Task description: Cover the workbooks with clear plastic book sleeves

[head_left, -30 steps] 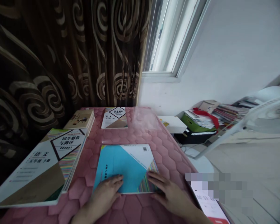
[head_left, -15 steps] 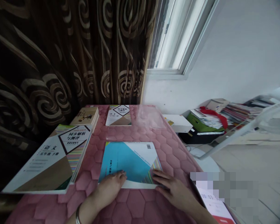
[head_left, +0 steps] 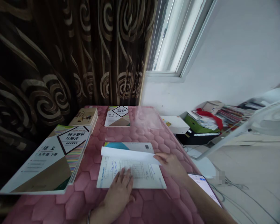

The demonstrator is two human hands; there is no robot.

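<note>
A workbook [head_left: 137, 177] lies before me on the pink padded table cover, its blue back cover lifted and folded away from me. Beneath the cover shows a printed page with handwriting on it. My left hand [head_left: 122, 186] rests on that page with fingers stretched out, pressing on its lower middle. At the right edge, my right hand [head_left: 169, 163] pinches the raised cover between thumb and fingers. The cover's white inner side curls toward me, and part of its blue outside shows behind.
A stack of workbooks [head_left: 44, 161] lies at the left, with brown-covered books [head_left: 85, 116] behind it. Another workbook [head_left: 117, 116] is at the back. A phone [head_left: 204, 188] lies by the right edge, near a white box [head_left: 176, 124] and a white fan [head_left: 231, 137].
The workbook's back cover has been lifted from flat, exposing the page. My right hand has moved up with the cover; my left hand now lies on the page.
</note>
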